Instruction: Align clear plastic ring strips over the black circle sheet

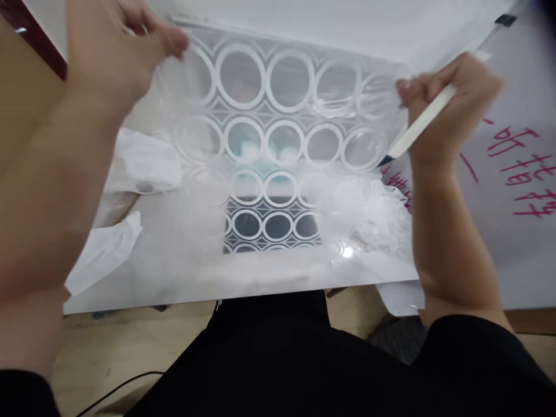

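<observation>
Red handwritten characters [521,174], R of the clear plastic sheet w/ white rings [290,81], too tilted & blurry to read. Crumpled white soft wrapping [150,162] L of sheet; tangled translucent plastic scraps [386,223] near its R side; dark rectangle [278,226] shows thru near end. Sheet's creased, spread over white tabletop [182,278]. L hand [134,58] pinches far L corner; R hand [460,87] grips far R edge plus slim white dark-tipped tool [428,119].

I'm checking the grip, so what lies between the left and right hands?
In the head view, a clear ring-patterned plastic sheet spans the stretch between the left hand and the right hand.
</observation>
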The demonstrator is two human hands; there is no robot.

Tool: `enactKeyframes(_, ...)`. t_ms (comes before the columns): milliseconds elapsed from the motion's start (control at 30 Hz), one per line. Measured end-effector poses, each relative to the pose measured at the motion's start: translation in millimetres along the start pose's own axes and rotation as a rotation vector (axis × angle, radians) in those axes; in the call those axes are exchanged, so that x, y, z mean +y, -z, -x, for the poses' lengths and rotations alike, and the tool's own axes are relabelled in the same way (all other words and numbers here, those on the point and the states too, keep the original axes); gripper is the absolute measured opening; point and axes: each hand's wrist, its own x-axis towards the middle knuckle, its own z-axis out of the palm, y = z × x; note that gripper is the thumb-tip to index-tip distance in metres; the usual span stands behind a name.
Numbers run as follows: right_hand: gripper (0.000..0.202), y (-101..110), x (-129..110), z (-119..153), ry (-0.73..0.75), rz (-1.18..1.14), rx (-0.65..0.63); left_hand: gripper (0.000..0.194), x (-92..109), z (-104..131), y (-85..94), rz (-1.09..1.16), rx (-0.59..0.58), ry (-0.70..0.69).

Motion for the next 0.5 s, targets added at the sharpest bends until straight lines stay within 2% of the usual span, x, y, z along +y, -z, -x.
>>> enactKeyframes(67, 0.043, -25.2, 29.9, 6.8, -0.041, -0.049, -0.033, 0.065, -14.9, -0.7, -23.0, -0.033, -0.012, -0.073)
enactKeyframes(267, 0.047, -91.6, 109.6, 41.1, -0.347, -0.134, -0.167, 0.062, -78.0, -6.8, -92.9, 0.015, -0.153, 0.033)
enactKeyframes(367, 0.047, -111.3, 135.2, 68.1, -0.434, -0.227, -0.226, 0.052, -102.0, -0.4, -118.2, 0.052, -0.226, 0.058)
enactKeyframes(500, 0.049, -119.5, 154.5, 106.7, -0.579, -0.271, -0.351, 0.037, -133.9, 13.4, -143.3, 0.165, -0.352, 0.1)
